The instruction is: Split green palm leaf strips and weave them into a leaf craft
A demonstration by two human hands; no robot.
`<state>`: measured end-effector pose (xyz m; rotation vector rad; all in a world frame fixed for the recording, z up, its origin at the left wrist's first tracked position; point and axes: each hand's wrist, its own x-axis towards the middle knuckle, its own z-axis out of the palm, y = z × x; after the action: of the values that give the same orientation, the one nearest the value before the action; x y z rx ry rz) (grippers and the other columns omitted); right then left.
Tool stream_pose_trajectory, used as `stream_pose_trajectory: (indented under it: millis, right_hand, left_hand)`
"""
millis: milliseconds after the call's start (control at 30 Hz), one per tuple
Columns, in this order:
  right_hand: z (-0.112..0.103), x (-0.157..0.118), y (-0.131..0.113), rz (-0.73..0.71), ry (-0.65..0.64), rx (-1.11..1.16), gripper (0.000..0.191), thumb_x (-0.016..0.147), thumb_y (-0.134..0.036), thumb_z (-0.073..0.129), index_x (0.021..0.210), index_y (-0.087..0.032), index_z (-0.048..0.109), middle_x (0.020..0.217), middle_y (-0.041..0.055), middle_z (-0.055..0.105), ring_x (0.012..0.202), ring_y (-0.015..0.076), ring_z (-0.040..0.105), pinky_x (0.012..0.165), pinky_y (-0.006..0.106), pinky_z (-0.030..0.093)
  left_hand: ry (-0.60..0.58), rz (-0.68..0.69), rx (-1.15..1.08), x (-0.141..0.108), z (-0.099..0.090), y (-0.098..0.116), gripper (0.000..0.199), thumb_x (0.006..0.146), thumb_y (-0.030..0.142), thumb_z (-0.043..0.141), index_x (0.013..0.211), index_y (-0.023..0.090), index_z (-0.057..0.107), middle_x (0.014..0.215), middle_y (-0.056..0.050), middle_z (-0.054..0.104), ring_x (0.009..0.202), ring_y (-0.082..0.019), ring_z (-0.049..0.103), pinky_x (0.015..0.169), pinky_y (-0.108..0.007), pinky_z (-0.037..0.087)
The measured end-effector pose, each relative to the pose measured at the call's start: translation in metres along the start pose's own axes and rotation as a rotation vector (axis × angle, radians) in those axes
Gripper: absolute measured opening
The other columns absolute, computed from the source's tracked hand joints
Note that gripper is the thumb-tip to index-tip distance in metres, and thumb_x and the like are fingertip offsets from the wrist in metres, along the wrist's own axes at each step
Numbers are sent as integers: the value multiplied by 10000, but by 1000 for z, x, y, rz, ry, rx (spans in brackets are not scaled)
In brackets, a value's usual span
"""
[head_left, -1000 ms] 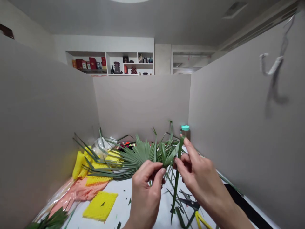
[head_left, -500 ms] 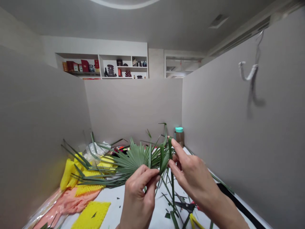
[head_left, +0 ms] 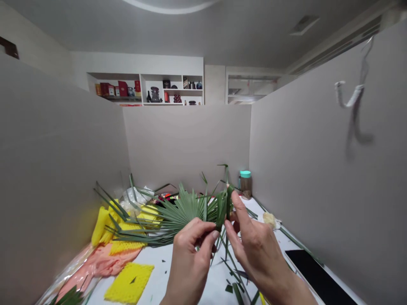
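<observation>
Between my hands, above the table, is a folded green palm leaf strip [head_left: 221, 207]. My left hand [head_left: 195, 250] pinches its lower end between thumb and fingertips. On the right side, my right hand [head_left: 254, 245] grips the strip, the index finger stretched up along it and the other fingers partly hidden behind. A large fan-shaped palm leaf [head_left: 182, 209] spreads out behind my hands, its long blades reaching left. Cut leaf strips [head_left: 237, 292] and small green scraps lie below on the white table [head_left: 155, 264].
Yellow knitted pieces [head_left: 129, 283], a pink cloth [head_left: 106, 264] and a clear plastic bag [head_left: 135, 199] lie at the left. A jar with a turquoise lid [head_left: 246, 186] stands in the far right corner. A black phone-like slab [head_left: 318, 275] rests at the right. Grey partitions [head_left: 187, 140] surround the table.
The view has turned slightly left, so the scene sits further right. More of the black slab shows; the scissors are now mostly hidden behind my right hand. Both hands keep hold of the strip.
</observation>
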<state>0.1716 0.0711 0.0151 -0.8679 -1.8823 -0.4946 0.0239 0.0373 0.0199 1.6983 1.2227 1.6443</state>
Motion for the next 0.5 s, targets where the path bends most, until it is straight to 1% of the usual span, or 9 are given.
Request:
stream_pose_trajectory:
  millis: [67, 133, 200, 267, 300, 333, 400, 433, 500]
  right_hand:
    - [-3, -2, 3, 86, 17, 90, 492, 1009, -195, 458, 1482, -91, 375, 713, 16, 720, 524, 188, 672, 515, 289, 490]
    - [-11, -2, 6, 210, 24, 211, 379, 1002, -259, 494, 1365, -149, 504, 733, 13, 731, 559, 181, 683, 551, 279, 504]
    - [-22, -1, 11, 339, -31, 325, 230, 987, -330, 517, 1147, -206, 626, 727, 4, 731, 608, 178, 693, 562, 260, 503]
    - [-35, 0, 19, 443, -135, 378, 212, 967, -402, 531, 963, -244, 672, 719, -3, 720, 656, 180, 687, 521, 240, 477]
    - [-42, 0, 23, 489, -160, 368, 231, 953, -437, 538, 930, -255, 679, 721, -4, 712, 667, 184, 676, 498, 237, 462]
    - [-47, -2, 28, 528, -179, 353, 246, 945, -464, 541, 933, -264, 684, 719, -8, 702, 672, 185, 668, 514, 236, 473]
    - [-56, -7, 35, 550, -203, 342, 268, 938, -488, 540, 999, -276, 692, 739, -3, 701, 670, 189, 669, 556, 239, 515]
    - [-59, -11, 37, 536, -208, 354, 272, 930, -490, 552, 1028, -279, 694, 763, 7, 714, 672, 195, 680, 572, 241, 537]
    - [-60, -20, 34, 494, -195, 392, 277, 911, -488, 581, 1062, -287, 699, 818, 31, 740, 665, 208, 697, 556, 243, 561]
  left_hand:
    - [16, -47, -79, 2, -2, 1, 189, 825, 331, 671, 743, 175, 740, 673, 13, 526, 541, -127, 561, 507, -231, 442]
    - [57, -83, -157, 5, -4, 1, 183, 788, 331, 702, 729, 163, 745, 676, 16, 530, 524, -117, 561, 488, -222, 437]
    - [110, -105, -210, 9, -7, 0, 176, 749, 323, 729, 705, 154, 744, 663, 16, 543, 509, -109, 548, 479, -216, 430]
    - [165, -119, -242, 13, -11, -2, 174, 722, 318, 743, 693, 147, 737, 643, 16, 557, 502, -107, 537, 479, -215, 432]
    - [190, -123, -248, 15, -12, -4, 178, 716, 321, 744, 693, 145, 732, 639, 15, 564, 504, -107, 535, 484, -215, 437]
    - [216, -125, -253, 17, -14, -6, 184, 713, 327, 745, 700, 144, 730, 645, 12, 574, 512, -108, 539, 493, -217, 445]
    - [268, -129, -266, 20, -17, -10, 195, 713, 335, 745, 723, 141, 733, 682, 2, 598, 542, -113, 557, 514, -220, 466]
    - [291, -129, -272, 21, -17, -11, 197, 713, 336, 746, 735, 140, 736, 699, -2, 606, 552, -113, 561, 519, -220, 472]
    - [328, -127, -284, 22, -18, -14, 201, 711, 336, 748, 748, 138, 742, 718, -8, 617, 569, -117, 567, 526, -221, 480]
